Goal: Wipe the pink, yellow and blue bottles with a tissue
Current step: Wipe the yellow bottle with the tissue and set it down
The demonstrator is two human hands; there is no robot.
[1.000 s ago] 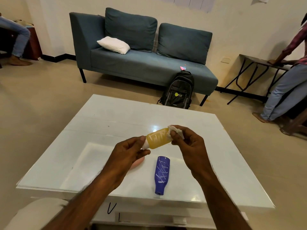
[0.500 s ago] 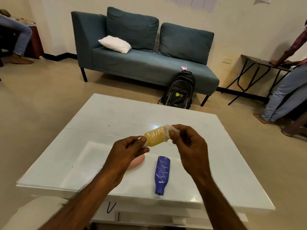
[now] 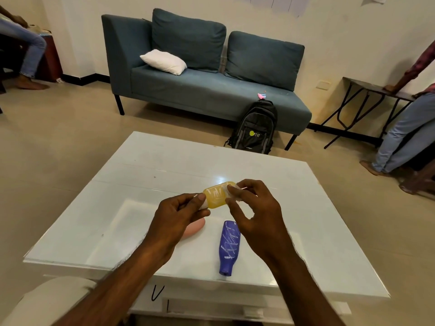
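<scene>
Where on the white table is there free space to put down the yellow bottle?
Bare: the far half of the table, toward the sofa; the patch left of the pink bottle; the strip right of the blue bottle. Crowded: the near middle, where those two bottles lie.

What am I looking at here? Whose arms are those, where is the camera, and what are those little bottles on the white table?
No machine here: these are a person's two bare arms, filmed by a wide-angle camera worn on the head, looking forward and down. The left hand grips the yellow bottle by its cap end, above the white table. The right hand pinches a tissue against the bottle's other end, to wipe it. On the table lie a blue bottle on its side and a pink bottle, partly hidden behind the left hand. Beyond stand a sofa and a backpack.
</scene>
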